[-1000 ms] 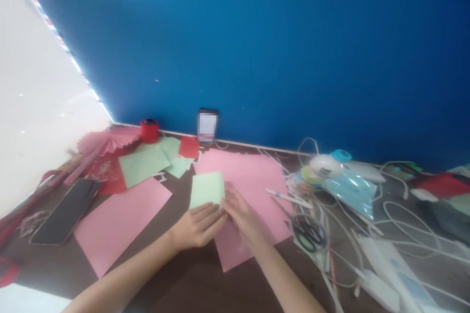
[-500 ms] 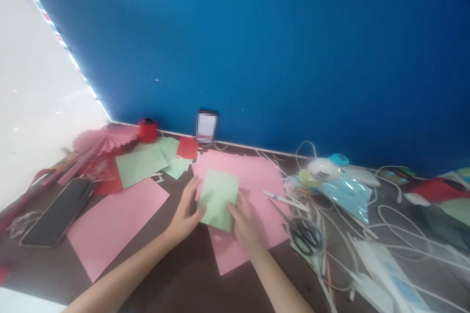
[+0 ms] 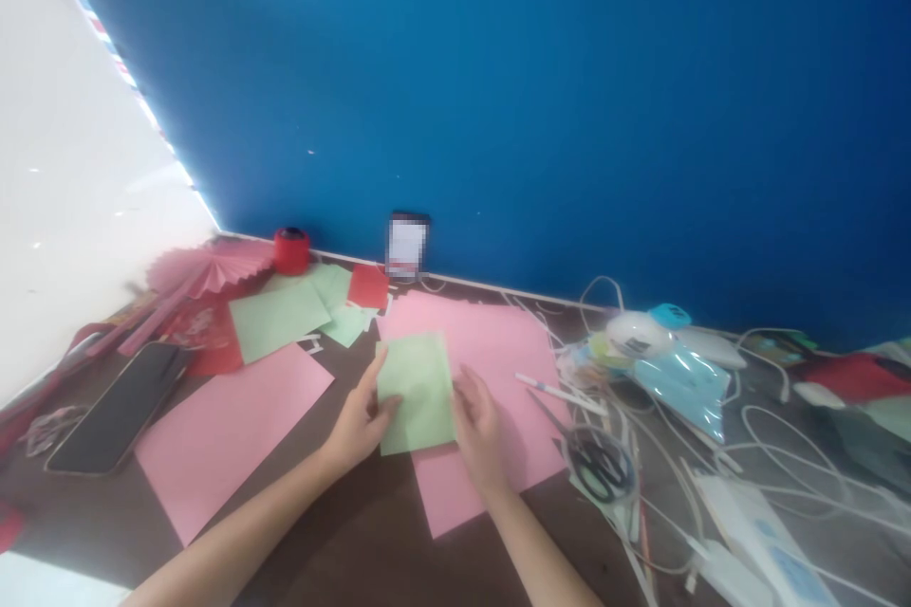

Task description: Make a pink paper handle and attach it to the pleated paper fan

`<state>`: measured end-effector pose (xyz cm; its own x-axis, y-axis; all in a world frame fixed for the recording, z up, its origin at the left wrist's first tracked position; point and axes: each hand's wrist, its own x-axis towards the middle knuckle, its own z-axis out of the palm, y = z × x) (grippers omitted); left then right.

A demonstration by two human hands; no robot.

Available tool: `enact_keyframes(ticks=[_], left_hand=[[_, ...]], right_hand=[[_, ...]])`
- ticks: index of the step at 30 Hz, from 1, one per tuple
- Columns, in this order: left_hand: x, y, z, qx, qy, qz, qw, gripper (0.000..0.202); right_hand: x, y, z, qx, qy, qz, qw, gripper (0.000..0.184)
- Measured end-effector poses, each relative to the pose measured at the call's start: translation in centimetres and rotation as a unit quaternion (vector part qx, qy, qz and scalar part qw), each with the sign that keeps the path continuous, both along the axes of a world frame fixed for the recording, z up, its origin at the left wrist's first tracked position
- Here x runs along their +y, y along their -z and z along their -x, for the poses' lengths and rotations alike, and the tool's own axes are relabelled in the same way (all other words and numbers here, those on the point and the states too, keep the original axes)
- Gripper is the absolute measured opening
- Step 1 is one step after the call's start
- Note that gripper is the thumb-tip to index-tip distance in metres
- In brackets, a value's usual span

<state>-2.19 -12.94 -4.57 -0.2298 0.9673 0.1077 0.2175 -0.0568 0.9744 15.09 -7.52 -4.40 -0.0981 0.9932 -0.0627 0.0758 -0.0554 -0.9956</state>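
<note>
A light green sheet of paper (image 3: 417, 398), squarish in outline, is held up in front of me above the pink sheets (image 3: 512, 351). My left hand (image 3: 364, 417) pinches its left edge, with the thumb on the near face and the fingers behind. At the right edge my right hand (image 3: 478, 422) closes thumb and fingers on the paper's side. Whether the paper is folded or in layers I cannot tell. Left of my left hand lies a separate pink sheet (image 3: 234, 441).
Scissors (image 3: 602, 469), a white pen-like stick (image 3: 559, 392) and tangled white cables (image 3: 661, 455) lie on the right. A blue plastic packet (image 3: 687, 389) sits behind them. To the left are a phone (image 3: 118, 408), green sheets (image 3: 277, 318), a pink paper fan (image 3: 213, 270) and red tape (image 3: 291, 251).
The green paper has turned to sit squarer and shows wider. My left hand has shifted its hold along the left edge; my right thumb has moved from the face to the right edge.
</note>
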Motion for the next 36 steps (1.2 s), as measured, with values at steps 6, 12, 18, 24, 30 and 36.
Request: enact_keyframes(ticks=[6,12,18,24,30,36], left_hand=[[0.3,0.5,0.7,0.122,0.001,-0.023,0.992,0.038],[0.4,1.0,0.6,0.13,0.008,-0.054,0.99,0.03],[0.2,0.6,0.5,0.118,0.004,-0.033,0.992,0.033],[0.2,0.3,0.7,0.116,-0.002,-0.02,0.993,0.033],[0.2,0.4,0.9,0.119,-0.005,-0.009,0.993,0.035],[0.1,0.3,0.7,0.102,-0.001,-0.011,0.995,0.035]], right_hand=[[0.5,0.6,-0.5,0.024,-0.003,-0.001,1.0,0.031],[0.0,-0.2,0.1,0.042,-0.019,0.01,0.999,0.028],[-0.1,-0.8,0.2,0.063,-0.016,0.03,0.997,0.033],[0.4,-0.4,-0.4,0.031,0.005,-0.031,0.999,0.028],[0.7,-0.2,-0.5,-0.016,0.045,-0.083,0.995,0.018],[0.5,0.7,-0.6,-0.018,0.072,-0.124,0.989,0.018]])
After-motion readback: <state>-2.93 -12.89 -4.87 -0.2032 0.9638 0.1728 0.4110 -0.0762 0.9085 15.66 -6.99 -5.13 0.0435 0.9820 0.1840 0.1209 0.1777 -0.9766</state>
